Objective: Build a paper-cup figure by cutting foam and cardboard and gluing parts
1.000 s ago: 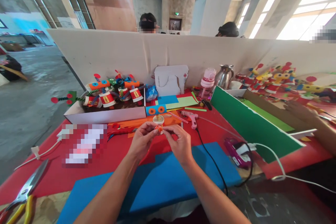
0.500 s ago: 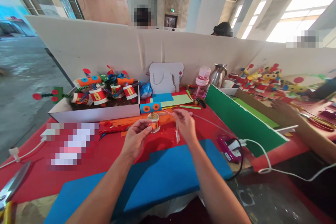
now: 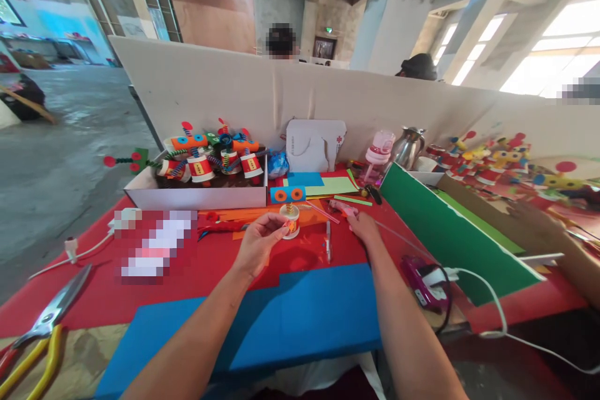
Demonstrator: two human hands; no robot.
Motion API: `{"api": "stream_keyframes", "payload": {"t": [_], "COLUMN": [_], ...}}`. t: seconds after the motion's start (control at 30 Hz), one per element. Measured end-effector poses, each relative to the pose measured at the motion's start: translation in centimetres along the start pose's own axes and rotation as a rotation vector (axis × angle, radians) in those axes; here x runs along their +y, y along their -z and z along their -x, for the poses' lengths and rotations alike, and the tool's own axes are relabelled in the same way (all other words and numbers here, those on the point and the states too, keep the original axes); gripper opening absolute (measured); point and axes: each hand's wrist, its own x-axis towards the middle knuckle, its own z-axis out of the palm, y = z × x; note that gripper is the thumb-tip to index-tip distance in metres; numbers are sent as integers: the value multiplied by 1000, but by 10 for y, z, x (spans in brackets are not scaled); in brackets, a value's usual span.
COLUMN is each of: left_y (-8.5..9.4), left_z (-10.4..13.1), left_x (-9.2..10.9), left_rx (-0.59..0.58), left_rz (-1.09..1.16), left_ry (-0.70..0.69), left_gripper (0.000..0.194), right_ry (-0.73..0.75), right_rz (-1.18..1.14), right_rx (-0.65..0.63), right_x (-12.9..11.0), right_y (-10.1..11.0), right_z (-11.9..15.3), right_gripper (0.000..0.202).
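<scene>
Near the table's middle, my left hand pinches a small orange paper piece in front of a white and red paper cup. Above the cup, on a coiled strip, sits a blue paper roll with two orange round eyes. To the right, my right hand is closed on the pink glue gun, whose cord runs back to the right. A pink straw-like stick and a clear pen-like tube lie between the hands.
A white box of finished cup figures stands back left. Large scissors lie front left. Blue board lies in front. At right are a green panel, a purple power strip and another person's arm.
My right hand has moved right and taken hold of the glue gun. My left hand still pinches the orange piece. The camera view has shifted left.
</scene>
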Motion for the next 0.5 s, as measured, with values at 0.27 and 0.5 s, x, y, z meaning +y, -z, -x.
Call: {"api": "stream_keyframes", "payload": {"t": [0.27, 0.5], "left_y": [1, 5], "left_z": [1, -3], "left_x": [2, 6], "left_rx": [-11, -31], "left_rz": [55, 168], "left_ry": [-2, -23], "left_gripper": [26, 26], "right_ry": [-78, -36], "right_rz": [-1014, -1340], "right_rx": [-139, -554], "right_x": [-14, -51], "right_y": [25, 37], "right_z": [24, 57], "right_gripper": [12, 16]}}
